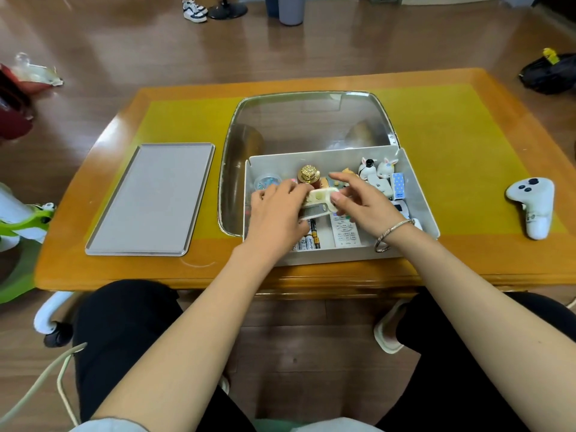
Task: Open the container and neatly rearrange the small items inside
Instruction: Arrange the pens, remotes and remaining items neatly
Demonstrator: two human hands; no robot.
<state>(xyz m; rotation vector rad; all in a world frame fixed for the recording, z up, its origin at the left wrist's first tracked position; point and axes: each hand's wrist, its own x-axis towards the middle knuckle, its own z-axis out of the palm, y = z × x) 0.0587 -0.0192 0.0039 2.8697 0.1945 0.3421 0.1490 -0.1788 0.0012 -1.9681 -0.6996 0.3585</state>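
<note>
On the bench (436, 126), inside the open white container (420, 198) with its clear lid (311, 120) tipped back, both hands, left (277, 213) and right (364, 201), grip a cream-coloured small item (321, 198) above batteries (308, 241) and figurines (378, 169).

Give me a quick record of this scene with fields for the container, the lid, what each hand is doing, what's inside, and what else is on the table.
container: white box, open, on the yellow-topped table
lid: clear lid standing open behind the box
left hand: left hand grips a cream-coloured flat item over the box
right hand: right hand pinches the same item from the other side
contents: gold-topped bottle, rabbit figurines, batteries, other small pieces
beside the box: grey tray to the left, white controller to the right
</note>
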